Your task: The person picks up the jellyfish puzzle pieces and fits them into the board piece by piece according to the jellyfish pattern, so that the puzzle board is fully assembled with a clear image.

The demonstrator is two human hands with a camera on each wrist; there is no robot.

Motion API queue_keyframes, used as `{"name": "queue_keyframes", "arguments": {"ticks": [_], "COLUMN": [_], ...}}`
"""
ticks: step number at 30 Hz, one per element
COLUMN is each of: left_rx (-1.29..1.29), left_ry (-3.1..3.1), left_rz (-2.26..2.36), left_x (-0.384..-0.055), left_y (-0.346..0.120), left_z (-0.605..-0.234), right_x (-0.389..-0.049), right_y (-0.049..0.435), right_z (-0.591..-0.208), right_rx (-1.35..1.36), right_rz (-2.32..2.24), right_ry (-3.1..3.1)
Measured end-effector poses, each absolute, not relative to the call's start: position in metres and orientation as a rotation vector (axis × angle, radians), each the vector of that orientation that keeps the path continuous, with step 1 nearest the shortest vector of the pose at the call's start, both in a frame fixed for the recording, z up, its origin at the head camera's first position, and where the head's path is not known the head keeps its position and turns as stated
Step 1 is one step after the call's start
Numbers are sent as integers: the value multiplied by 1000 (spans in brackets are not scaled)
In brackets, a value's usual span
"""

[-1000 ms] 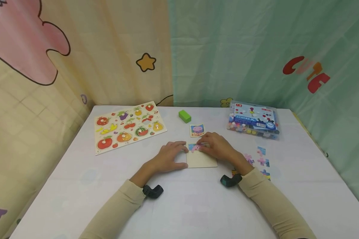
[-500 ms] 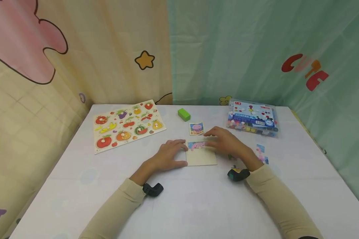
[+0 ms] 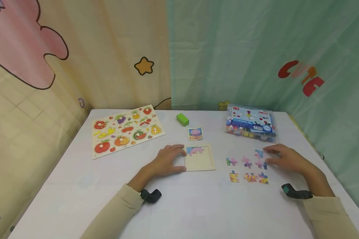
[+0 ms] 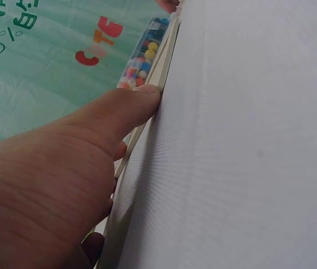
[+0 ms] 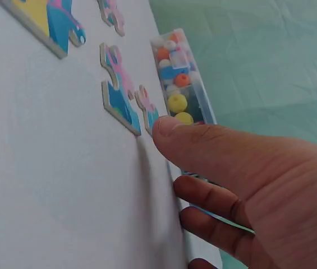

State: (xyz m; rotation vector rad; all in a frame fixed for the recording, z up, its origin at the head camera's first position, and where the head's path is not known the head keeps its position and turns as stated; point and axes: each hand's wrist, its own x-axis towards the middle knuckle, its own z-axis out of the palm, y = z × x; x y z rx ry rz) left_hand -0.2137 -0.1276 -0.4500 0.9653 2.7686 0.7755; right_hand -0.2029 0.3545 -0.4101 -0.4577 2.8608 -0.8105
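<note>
In the head view a pale wooden puzzle tray (image 3: 199, 162) lies mid-table, with joined jigsaw pieces (image 3: 195, 150) showing a pink creature on blue along its upper left. My left hand (image 3: 167, 160) rests at its left side, thumb at the near corner and fingertips by the far one. The left wrist view shows the thumb (image 4: 147, 94) touching the tray's edge. My right hand (image 3: 290, 160) is beside the loose jigsaw pieces, its thumb and fingers apart around a blue-and-pink piece (image 3: 259, 153). In the right wrist view the thumb tip (image 5: 166, 126) overlaps that piece; contact cannot be told.
Several loose jigsaw pieces (image 3: 250, 177) lie in rows right of the tray. Behind it are a small picture card (image 3: 195, 133) and a green block (image 3: 182, 119). A fruit peg board (image 3: 128, 131) stands far left, a clear box of coloured beads (image 3: 251, 122) far right.
My right hand has left the tray and moved right to the far side of the loose pieces, uncovering them and the tray's top edge. The left hand stays at the tray.
</note>
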Motion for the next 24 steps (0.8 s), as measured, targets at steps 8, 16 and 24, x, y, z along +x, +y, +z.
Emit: {"name": "queue_keyframes", "arguments": {"ticks": [8, 16, 24], "left_rx": [980, 969, 967], "left_ry": [2760, 2762, 2766], "left_rz": [775, 772, 768], "left_x": [-213, -213, -215], "left_y": [-127, -128, -129], "left_z": [-453, -451, -452], "right_x": [-204, -208, -211], "right_y": [370, 365, 361], "right_z": [-433, -440, -441], "right_rx": [-567, -660, -655], "right_rz": [-835, -866, -861], "right_ry": [2997, 3042, 3085]}}
